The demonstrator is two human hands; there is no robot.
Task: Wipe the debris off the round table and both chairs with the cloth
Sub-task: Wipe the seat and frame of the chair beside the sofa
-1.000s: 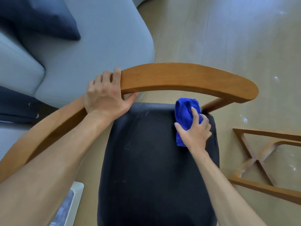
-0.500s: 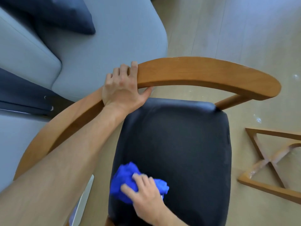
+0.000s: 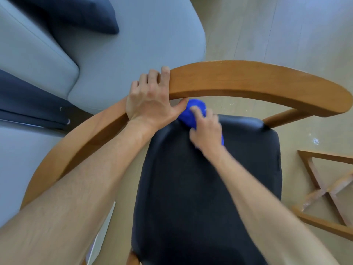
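A wooden chair with a curved backrest [image 3: 248, 83] and a black padded seat [image 3: 206, 188] fills the view from above. My left hand [image 3: 150, 100] grips the backrest near its left bend. My right hand [image 3: 207, 131] presses a bunched blue cloth [image 3: 191, 111] onto the seat's far left corner, just under the backrest and touching my left thumb. Most of the cloth is covered by my fingers. The round table top is out of view.
A grey sofa [image 3: 133, 44] with a dark navy cushion [image 3: 82, 14] stands close behind the chair. A wooden crossed base frame [image 3: 324, 192] lies on the pale wood floor at the right. White specks dot the floor [image 3: 316, 140] beside the seat.
My right hand swept the cloth from the seat's far right to its near left edge, then back up to the far left corner. My left hand stayed on the backrest.
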